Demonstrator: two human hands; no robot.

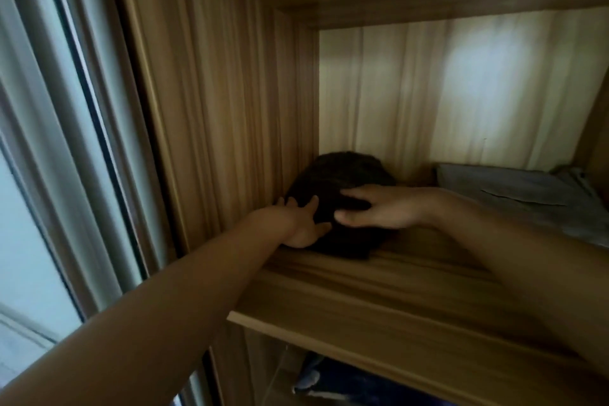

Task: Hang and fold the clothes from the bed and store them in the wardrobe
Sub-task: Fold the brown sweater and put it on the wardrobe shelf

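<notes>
A dark folded garment (342,175) lies in the back left corner of a wooden wardrobe shelf (379,300). My left hand (301,224) touches its left side with spread, fairly straight fingers. My right hand (372,208) lies across the garment's top and front, fingers and thumb stretched out over the cloth. Both arms reach into the shelf from below. The garment's lower front is partly hidden by my hands.
A folded grey garment (527,194) lies on the same shelf to the right. The wardrobe's left side wall (237,109) stands close beside the dark garment. Below the shelf, blue clothing (316,379) shows. A sliding door frame (66,109) runs along the left.
</notes>
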